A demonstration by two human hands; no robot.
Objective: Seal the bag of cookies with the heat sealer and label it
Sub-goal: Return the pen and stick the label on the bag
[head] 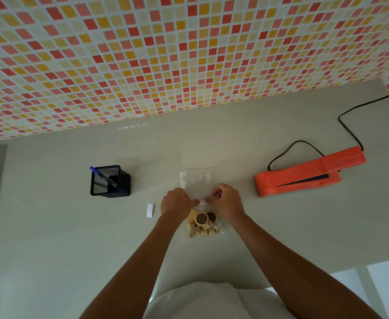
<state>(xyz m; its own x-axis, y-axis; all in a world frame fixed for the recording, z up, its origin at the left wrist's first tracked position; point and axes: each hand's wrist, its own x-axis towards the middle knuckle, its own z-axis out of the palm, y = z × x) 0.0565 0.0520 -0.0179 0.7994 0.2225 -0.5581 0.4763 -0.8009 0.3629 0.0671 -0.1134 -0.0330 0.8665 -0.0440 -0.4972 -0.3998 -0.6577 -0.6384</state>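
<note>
Wall [143, 54]: covered in small red, orange, yellow and cream mosaic tiles.
Table [62, 226]: a pale grey-green surface on which everything is set.
Heat sealer [304, 176]: an orange unit lying right of centre, its arm slightly raised; a black cord [347, 125] is trailed from it toward the far right.
Clear bag [200, 187]: laid flat at centre, its open end pointed toward the wall; cookies [203, 223] are gathered at its near end.
Pen holder [110, 181]: black mesh, left of the bag, with a blue pen [102, 176] leaned inside.
Left hand [177, 202]: fingers pinched on the bag's middle.
Right hand [225, 201]: likewise pinched on the bag, close beside the left.
White label [150, 209]: lain just left of the left hand.
</note>
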